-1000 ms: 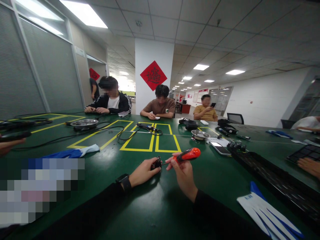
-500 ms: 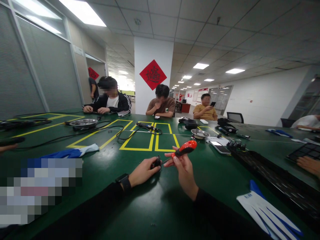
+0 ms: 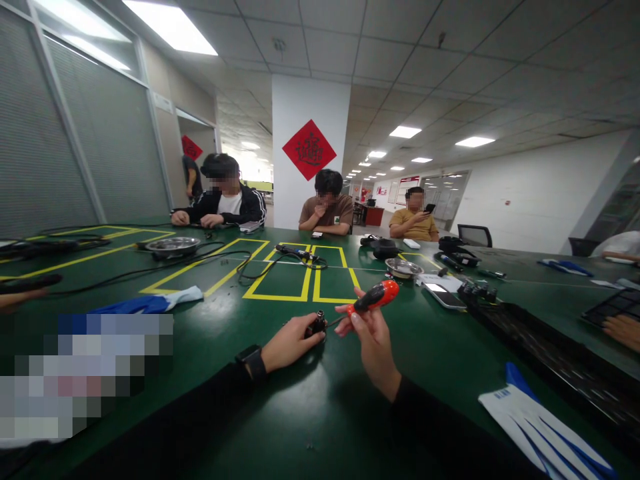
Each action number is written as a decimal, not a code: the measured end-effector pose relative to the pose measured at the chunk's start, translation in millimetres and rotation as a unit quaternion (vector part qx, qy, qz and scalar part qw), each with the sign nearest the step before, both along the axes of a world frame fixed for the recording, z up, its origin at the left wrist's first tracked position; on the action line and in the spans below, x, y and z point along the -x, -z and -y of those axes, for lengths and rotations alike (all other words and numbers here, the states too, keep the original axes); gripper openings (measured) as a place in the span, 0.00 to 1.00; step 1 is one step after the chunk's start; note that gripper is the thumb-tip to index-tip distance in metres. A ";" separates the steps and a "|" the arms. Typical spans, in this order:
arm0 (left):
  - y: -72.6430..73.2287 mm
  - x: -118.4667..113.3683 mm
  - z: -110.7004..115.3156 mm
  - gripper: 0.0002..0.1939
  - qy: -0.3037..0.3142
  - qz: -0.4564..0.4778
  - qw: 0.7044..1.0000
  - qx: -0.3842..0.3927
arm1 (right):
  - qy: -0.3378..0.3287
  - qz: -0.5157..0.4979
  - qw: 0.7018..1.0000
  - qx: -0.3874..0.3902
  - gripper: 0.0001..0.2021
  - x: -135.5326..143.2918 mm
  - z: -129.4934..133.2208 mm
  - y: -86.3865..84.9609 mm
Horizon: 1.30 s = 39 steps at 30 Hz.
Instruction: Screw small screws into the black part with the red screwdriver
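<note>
Just above the green table, my left hand is closed round a small black part with a shiny metal top. The palm and fingers hide much of this part. My right hand grips a screwdriver with a red and black handle, its thumb and fingers around the handle's lower end. The screwdriver's shaft points left and down to the black part. Whether its tip touches the part is too small to tell.
Right of my hands lie white and blue gloves, a long black tray, a phone and a metal bowl. Another glove and a bowl are at left. People sit across the table.
The whole view has shifted slightly, so everything appears a little further right. Both hands keep their grips, and the screwdriver still points at the black part.
</note>
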<state>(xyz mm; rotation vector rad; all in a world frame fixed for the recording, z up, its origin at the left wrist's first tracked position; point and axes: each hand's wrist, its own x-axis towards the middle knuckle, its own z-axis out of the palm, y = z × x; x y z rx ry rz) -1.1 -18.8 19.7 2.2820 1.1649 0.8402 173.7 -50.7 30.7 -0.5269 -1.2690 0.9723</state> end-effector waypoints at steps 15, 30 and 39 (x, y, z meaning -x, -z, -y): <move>1.4 0.9 -0.5 0.13 -0.005 0.000 1.000 -0.006 | -0.001 -0.001 1.000 -0.003 0.17 -0.8 0.8 2.0; 2.8 -0.7 -0.8 0.13 -0.016 -0.011 1.000 -0.011 | 0.027 -0.017 0.999 0.011 0.18 0.1 -5.2 6.6; -0.1 -1.1 0.9 0.12 -0.013 -0.006 1.000 -0.005 | 0.018 0.013 1.000 -0.008 0.16 -0.3 0.7 2.4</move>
